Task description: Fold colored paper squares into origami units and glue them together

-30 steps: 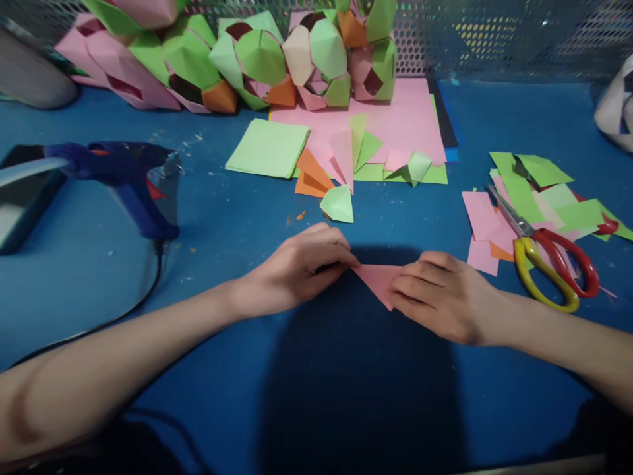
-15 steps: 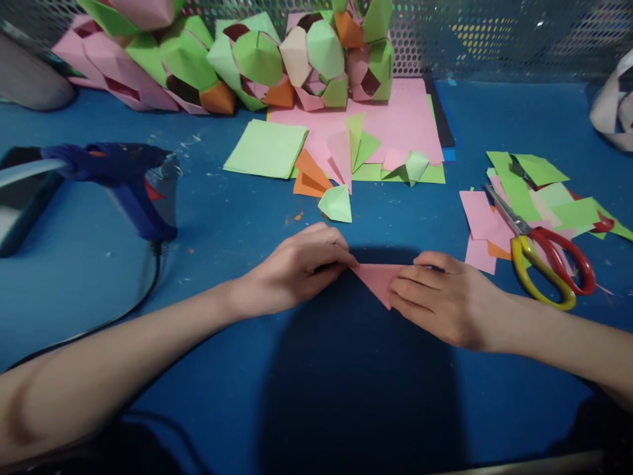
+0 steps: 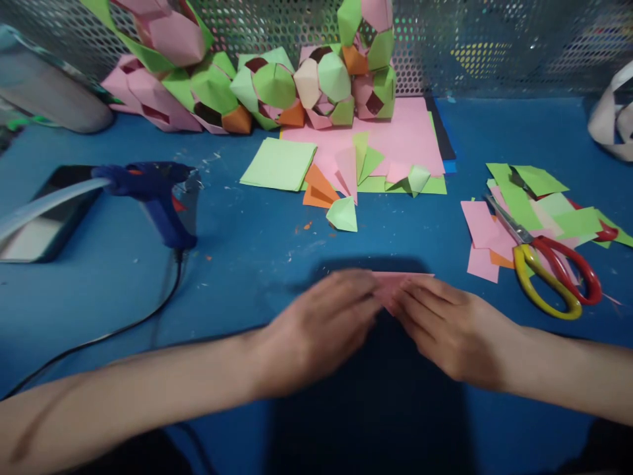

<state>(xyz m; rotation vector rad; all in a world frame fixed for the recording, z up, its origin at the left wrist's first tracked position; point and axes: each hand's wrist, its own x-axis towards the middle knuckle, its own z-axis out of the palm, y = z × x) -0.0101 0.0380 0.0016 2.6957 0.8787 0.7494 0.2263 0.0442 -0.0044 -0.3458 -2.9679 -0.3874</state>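
A small pink folded paper (image 3: 395,282) lies on the blue table (image 3: 247,264) in front of me. My left hand (image 3: 321,330) is blurred by motion, and its fingertips meet the paper's left end. From the right, my right hand (image 3: 450,330) covers most of the paper with its fingers close together. Only the paper's top edge and a small part of its middle show between the two hands.
A blue glue gun (image 3: 158,198) with its cable stands at the left beside a dark tray (image 3: 44,224). Red-and-yellow scissors (image 3: 554,264) lie on paper scraps (image 3: 524,204) at the right. Loose sheets (image 3: 279,165), a green folded cone (image 3: 343,214) and glued paper shapes (image 3: 277,86) fill the back.
Both hands have slid nearer to me and closed in over the pink paper, hiding most of it. The camera has tilted, so the table's things sit lower in view.
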